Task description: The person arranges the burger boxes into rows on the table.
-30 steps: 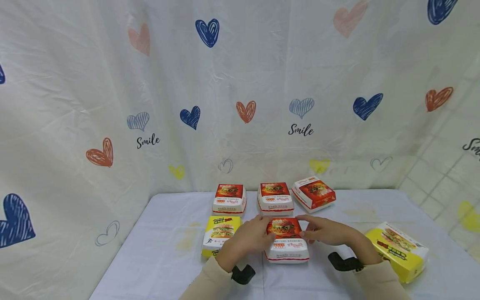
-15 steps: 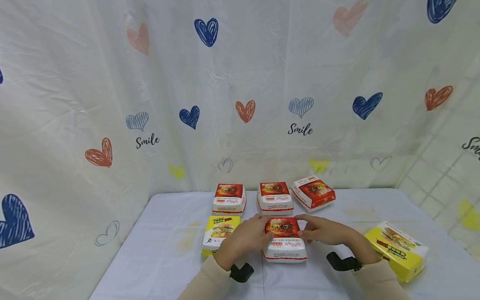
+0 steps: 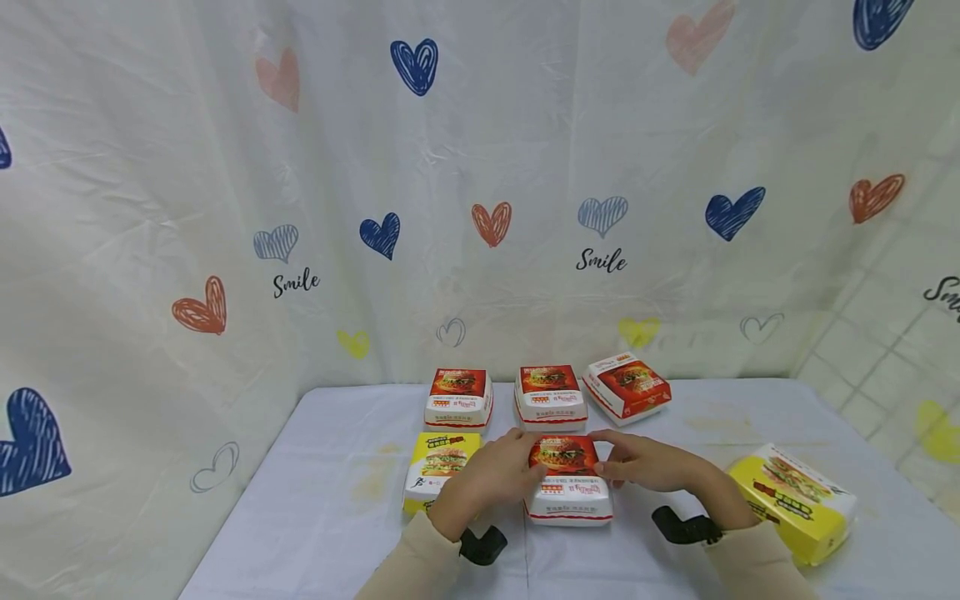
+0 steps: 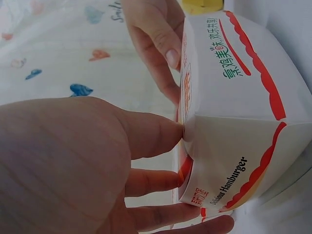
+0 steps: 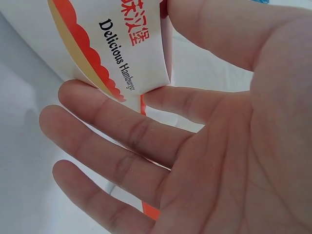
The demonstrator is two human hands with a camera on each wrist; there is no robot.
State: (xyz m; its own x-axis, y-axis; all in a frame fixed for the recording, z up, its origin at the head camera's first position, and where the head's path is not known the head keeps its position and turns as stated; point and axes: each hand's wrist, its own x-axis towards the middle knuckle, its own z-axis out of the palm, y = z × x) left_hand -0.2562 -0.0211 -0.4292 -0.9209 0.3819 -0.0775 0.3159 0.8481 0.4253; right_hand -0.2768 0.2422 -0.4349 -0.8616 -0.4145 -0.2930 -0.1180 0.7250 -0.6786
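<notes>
A red-and-white hamburger box (image 3: 568, 500) sits on the table between both hands. My left hand (image 3: 495, 473) holds its left side; in the left wrist view the thumb (image 4: 156, 134) touches one top edge and the fingers (image 4: 151, 183) another. My right hand (image 3: 660, 463) holds the right side. There, the right wrist view shows thumb and index finger (image 5: 180, 101) at opposite ends of the box's side (image 5: 122, 48), the other fingers stretched out straight. The lid appears closed. Just left of my left hand lies a yellow-and-white hamburger box (image 3: 442, 462), partly hidden by that hand.
Behind stand two upright red-and-white boxes (image 3: 458, 400) (image 3: 551, 398) and a third, turned box (image 3: 628, 387). A yellow box (image 3: 795, 504) lies askew beside my right forearm. The white-covered table (image 3: 322, 500) meets a heart-printed curtain (image 3: 525, 167) at the back.
The red-and-white box between my hands has shifted slightly left, and both hands have moved a little with it. The other boxes stay where they were.
</notes>
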